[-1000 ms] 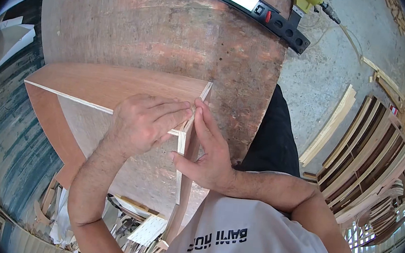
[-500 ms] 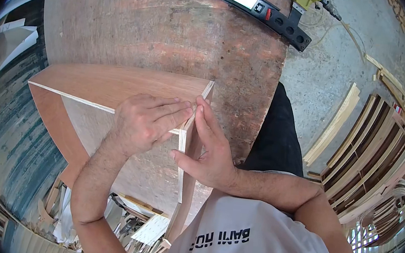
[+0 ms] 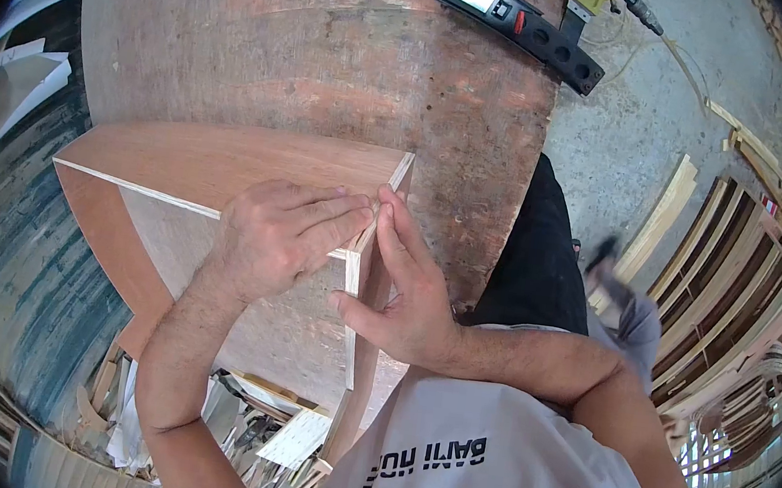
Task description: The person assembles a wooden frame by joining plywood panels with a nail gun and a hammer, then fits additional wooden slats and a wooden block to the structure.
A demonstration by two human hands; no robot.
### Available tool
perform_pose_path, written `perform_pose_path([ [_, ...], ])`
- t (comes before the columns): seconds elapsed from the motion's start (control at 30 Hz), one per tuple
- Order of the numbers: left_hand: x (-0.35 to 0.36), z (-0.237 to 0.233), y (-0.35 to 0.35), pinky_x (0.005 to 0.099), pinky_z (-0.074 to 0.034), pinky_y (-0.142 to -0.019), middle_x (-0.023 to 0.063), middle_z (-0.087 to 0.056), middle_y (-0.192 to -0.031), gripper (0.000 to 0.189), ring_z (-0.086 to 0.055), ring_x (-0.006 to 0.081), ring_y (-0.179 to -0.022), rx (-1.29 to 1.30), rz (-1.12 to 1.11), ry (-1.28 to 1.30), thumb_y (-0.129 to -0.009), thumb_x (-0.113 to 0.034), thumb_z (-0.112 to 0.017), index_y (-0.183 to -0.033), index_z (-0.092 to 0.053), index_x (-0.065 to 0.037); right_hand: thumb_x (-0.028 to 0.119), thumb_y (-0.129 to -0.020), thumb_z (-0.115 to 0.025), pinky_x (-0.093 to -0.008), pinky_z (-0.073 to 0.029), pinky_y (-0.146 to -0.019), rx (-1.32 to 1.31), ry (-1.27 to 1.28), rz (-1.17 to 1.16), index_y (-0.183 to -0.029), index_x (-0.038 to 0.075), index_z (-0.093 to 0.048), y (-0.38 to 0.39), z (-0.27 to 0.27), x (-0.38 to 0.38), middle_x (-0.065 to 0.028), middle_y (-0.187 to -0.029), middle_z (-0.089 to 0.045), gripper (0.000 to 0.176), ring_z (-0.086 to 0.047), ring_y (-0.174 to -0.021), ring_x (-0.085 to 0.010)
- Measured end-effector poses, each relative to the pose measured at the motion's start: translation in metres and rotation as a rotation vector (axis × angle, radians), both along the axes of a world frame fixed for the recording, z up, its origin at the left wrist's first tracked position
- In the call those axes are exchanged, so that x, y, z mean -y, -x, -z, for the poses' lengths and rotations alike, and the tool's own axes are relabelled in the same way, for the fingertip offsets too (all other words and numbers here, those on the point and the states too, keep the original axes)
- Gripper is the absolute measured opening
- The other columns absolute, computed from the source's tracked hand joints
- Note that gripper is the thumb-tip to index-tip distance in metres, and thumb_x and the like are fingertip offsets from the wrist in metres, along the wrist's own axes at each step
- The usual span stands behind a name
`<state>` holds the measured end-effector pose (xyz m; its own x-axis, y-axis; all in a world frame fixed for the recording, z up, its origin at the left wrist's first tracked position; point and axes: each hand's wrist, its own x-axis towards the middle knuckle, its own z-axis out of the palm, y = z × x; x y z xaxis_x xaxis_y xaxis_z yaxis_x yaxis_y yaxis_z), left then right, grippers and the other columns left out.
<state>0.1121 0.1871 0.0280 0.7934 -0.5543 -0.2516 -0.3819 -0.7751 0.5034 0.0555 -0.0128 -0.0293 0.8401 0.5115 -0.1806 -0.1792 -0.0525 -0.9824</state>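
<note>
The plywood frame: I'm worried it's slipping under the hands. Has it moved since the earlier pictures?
No. Judged against the worn wooden tabletop, the plywood frame shows no visible shift in any direction.

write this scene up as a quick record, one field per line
left hand: fingertips near a corner of the plywood frame
right hand: fingertips near the same corner, thumb apart
work surface: worn plywood tabletop under the frame
tool: pneumatic nail gun, at the tabletop's far right
floor at right: wood strips; another person, partly visible
</note>
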Motion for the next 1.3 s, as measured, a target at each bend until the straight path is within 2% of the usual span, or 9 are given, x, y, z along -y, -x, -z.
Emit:
perform_pose_path([
  [0.43,-0.002,0.002,0.002,0.038,-0.059,-0.073,0.0099,-0.074,-0.105,0.034,-0.072,0.0257,-0.094,0.032,0.026,0.001,-0.089,-0.033,-0.058,-0.104,-0.073,-0.007,0.019,-0.077,-0.078,-0.0474,-0.026,-0.118,0.005,-0.008,-0.012,-0.15,-0.01,-0.018,0.002,0.003,0.0,-0.0341,-0.154,-0.021,0.099,-0.021,-0.146,-0.0481],
  [0.73,-0.002,0.002,0.003,0.0376,-0.057,-0.071,0.0106,-0.072,-0.108,0.037,-0.071,0.0257,-0.096,0.036,0.06,-0.02,-0.088,-0.036,-0.06,-0.108,-0.07,-0.007,0.018,-0.077,-0.079,-0.048,-0.025,-0.118,0.017,-0.026,-0.014,-0.152,-0.009,-0.014,0.001,0.003,0.0,-0.0342,-0.154,-0.02,0.103,-0.02,-0.146,-0.0485],
  [0.83,0.002,-0.002,-0.001,0.0399,-0.057,-0.073,0.0137,-0.071,-0.109,0.051,-0.07,0.0294,-0.096,-0.019,0.021,0.034,-0.081,-0.044,-0.066,-0.113,-0.067,-0.004,0.014,-0.077,-0.075,-0.0487,-0.022,-0.119,0.008,-0.046,-0.025,-0.153,-0.007,-0.013,-0.001,0.001,0.003,-0.0339,-0.155,-0.018,0.101,-0.018,-0.146,-0.0483],
  [0.93,-0.002,-0.005,-0.004,0.0388,-0.055,-0.073,0.0108,-0.068,-0.105,0.084,-0.068,0.0275,-0.089,-0.002,0.015,0.101,-0.06,-0.058,-0.074,-0.123,-0.061,-0.005,0.008,-0.075,-0.07,-0.0505,-0.016,-0.12,0.004,-0.123,-0.024,-0.155,-0.004,-0.012,-0.001,0.002,0.005,-0.0326,-0.157,-0.015,0.099,-0.013,-0.148,-0.0479],
  [1.03,0.013,-0.014,-0.007,0.0388,-0.051,-0.073,0.0106,-0.064,-0.099,0.102,-0.063,0.0287,-0.085,-0.005,-0.081,-0.046,-0.059,-0.073,-0.071,-0.13,-0.056,-0.002,0.003,-0.073,-0.064,-0.0516,-0.009,-0.121,-0.02,-0.218,-0.038,-0.156,0.0,-0.011,0.001,0.011,0.009,-0.0292,-0.16,-0.01,0.099,-0.007,-0.149,-0.0465],
  [1.2,0.016,-0.014,-0.006,0.0372,-0.048,-0.074,0.0111,-0.062,-0.093,0.116,-0.06,0.0282,-0.081,-0.008,-0.093,-0.107,-0.053,-0.083,-0.068,-0.132,-0.054,0.001,0.0,-0.075,-0.056,-0.0499,-0.003,-0.121,-0.111,-0.327,-0.098,-0.157,0.001,-0.008,0.0,0.018,0.015,-0.0229,-0.163,-0.005,0.095,0.0,-0.151,-0.0413],
  [1.3,0.018,-0.014,-0.006,0.0389,-0.047,-0.075,0.0119,-0.061,-0.092,0.123,-0.06,0.028,-0.081,-0.037,-0.101,-0.142,-0.049,-0.086,-0.066,-0.134,-0.052,0.002,0.001,-0.076,-0.053,-0.0488,-0.003,-0.122,-0.157,-0.278,-0.156,-0.157,0.0,-0.008,-0.004,0.014,0.02,-0.0223,-0.164,-0.004,0.093,0.002,-0.152,-0.0395],
])
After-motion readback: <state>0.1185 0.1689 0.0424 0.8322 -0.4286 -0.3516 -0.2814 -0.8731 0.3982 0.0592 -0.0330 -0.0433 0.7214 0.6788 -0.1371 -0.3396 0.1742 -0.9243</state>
